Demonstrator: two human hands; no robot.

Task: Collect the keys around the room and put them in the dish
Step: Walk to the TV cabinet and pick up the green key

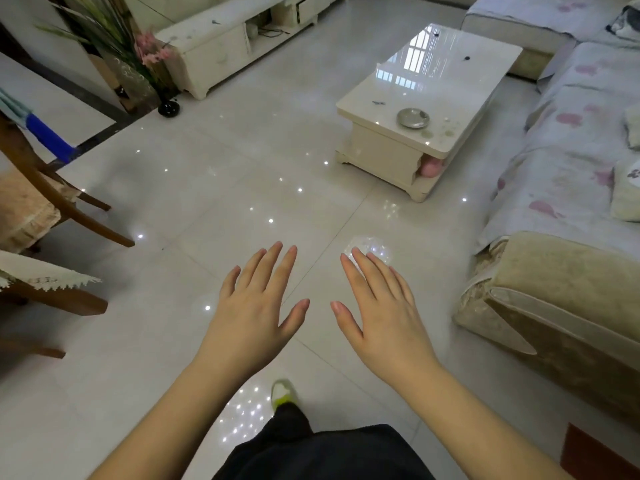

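My left hand (258, 306) and my right hand (382, 311) are stretched out side by side over the tiled floor, palms down, fingers spread, holding nothing. Well ahead, a round silver dish (412, 118) sits near the front end of the cream coffee table (464, 88). A small dark key-like item (378, 102) lies on the table left of the dish. Two small dark objects (466, 58) lie farther back on the tabletop; I cannot tell what they are. Another small dark item (215, 21) rests on the TV cabinet top.
A sofa (571, 161) with a floral cover runs along the right, its armrest close to my right hand. A low cream TV cabinet (221, 46) and a vase with plants (135, 77) stand at the back left. Wooden chairs (52, 188) are at the left.
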